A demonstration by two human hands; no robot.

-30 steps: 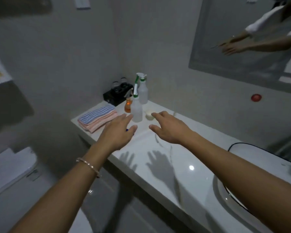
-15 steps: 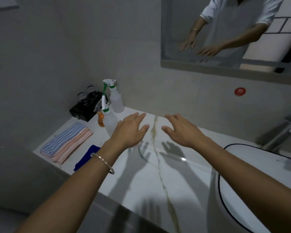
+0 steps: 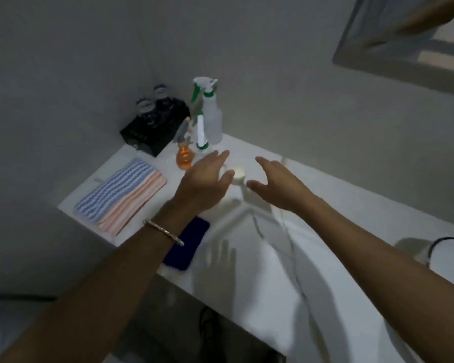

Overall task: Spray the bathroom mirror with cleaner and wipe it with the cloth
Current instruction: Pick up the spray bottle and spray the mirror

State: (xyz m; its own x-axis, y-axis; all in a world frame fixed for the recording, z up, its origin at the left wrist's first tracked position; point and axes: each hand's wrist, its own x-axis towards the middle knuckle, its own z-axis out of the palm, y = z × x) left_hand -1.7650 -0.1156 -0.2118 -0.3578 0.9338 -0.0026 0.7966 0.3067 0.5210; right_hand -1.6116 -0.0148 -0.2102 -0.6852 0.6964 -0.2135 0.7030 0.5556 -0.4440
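Both my left hand [image 3: 202, 184] and my right hand [image 3: 283, 187] hover over the table [image 3: 338, 231], fingers [image 3: 216, 158] spread and slack, holding nothing. Just past the left fingertips stands the nearer spray bottle [image 3: 200, 132]. Only its green-and-white head and neck show, the body being behind that hand, so I cannot tell if they touch. I judge it light, thin-walled plastic, a little slick and easy to tip, and I would wrap it at the neck under the trigger. A taller spray bottle [image 3: 212, 119] stands behind it by the wall. The dark blue cloth [image 3: 188, 242] lies flat beneath my left wrist. It looks soft and limp and is best pinched at an edge. The mirror [image 3: 404, 35] hangs up to the right, well apart from both hands.
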